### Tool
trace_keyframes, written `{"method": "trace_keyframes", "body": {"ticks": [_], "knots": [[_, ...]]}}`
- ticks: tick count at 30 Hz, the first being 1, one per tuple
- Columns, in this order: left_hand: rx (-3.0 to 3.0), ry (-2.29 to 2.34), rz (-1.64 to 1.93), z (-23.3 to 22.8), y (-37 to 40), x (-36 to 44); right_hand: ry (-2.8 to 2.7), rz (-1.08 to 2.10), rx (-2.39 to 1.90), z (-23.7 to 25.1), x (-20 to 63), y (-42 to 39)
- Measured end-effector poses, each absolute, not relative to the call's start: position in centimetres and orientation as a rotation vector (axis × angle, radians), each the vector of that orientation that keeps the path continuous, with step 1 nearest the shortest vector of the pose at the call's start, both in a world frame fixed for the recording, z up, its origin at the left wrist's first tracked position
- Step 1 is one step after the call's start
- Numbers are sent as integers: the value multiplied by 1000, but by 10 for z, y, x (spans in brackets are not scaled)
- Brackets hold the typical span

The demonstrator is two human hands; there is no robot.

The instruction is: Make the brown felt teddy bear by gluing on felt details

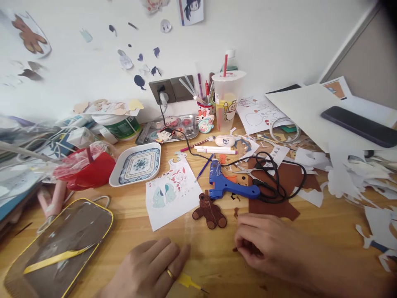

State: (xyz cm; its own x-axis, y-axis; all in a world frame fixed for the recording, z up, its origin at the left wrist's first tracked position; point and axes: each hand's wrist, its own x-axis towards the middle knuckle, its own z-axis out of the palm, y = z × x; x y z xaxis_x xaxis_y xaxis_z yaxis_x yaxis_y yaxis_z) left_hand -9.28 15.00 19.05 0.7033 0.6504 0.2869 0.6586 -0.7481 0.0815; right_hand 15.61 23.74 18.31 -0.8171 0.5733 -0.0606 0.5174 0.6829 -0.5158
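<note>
My left hand (155, 265) rests low on the wooden table, fingers curled and close together. A yellow tool (190, 281) with a thin pointed tip sticks out from under it, gripped by the closed fingers. To the right, my right hand (263, 244) is closed in a pinch above the wood. Something small and brown shows in the hollow of its fingers, too hidden to name. Between and beyond both hands lies a dark brown bear cutout (210, 212) with lighter paws. Behind the bear is a blue hot glue gun (232, 188) on its side.
A printed sheet (172, 194) and a blue-patterned tray (136, 165) lie left of the bear. Yellow tweezers (56, 260) rest on a brown board (77, 231). The glue gun's black cord (297, 194) loops over scissors and brown card (279, 209). A tall drink cup (228, 99) stands behind.
</note>
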Motion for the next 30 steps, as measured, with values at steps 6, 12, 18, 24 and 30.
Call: {"method": "trace_keyframes", "body": {"ticks": [6, 12, 18, 24, 30], "knots": [[-2826, -1207, -624, 183, 150, -90, -2234, 1444, -1145, 203, 153, 248], [-2670, -1958, -1451, 201, 172, -59, -2233, 1496, -1108, 218, 146, 251], [-2682, -2240, -1510, 223, 183, -35, -2561, 877, -911, 233, 140, 250], [-2691, -2210, -1400, 226, 177, -34, -2683, 713, -827, 241, 140, 247], [-2741, -2206, -1290, 228, 176, -33, -2758, 664, -825, 244, 138, 244]]}}
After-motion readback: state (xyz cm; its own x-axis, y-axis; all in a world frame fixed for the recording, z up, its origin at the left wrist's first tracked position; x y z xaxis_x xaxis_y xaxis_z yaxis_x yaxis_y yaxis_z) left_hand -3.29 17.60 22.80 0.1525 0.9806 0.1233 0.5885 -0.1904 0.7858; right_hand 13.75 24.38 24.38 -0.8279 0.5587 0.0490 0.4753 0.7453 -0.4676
